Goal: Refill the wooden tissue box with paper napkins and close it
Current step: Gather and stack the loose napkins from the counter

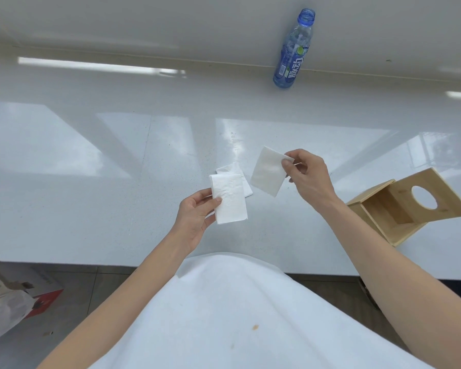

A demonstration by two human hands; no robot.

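Observation:
My left hand [194,219] pinches a folded white napkin [229,201] by its lower left edge, held just above the counter. My right hand [308,177] holds a second white napkin [266,171] by its upper right corner, hanging in the air. Another napkin [240,177] lies flat on the counter behind the left one, partly hidden by it. The wooden tissue box [407,209] sits at the right, lying open toward me, its panel with a round hole [425,197] tilted up. The inside looks empty.
A blue plastic bottle [293,49] without a cap stands at the back against the wall. The white counter [91,182] ends at its front edge near my body. Below left on the floor are a red and white box [41,294] and a plastic bag [3,310].

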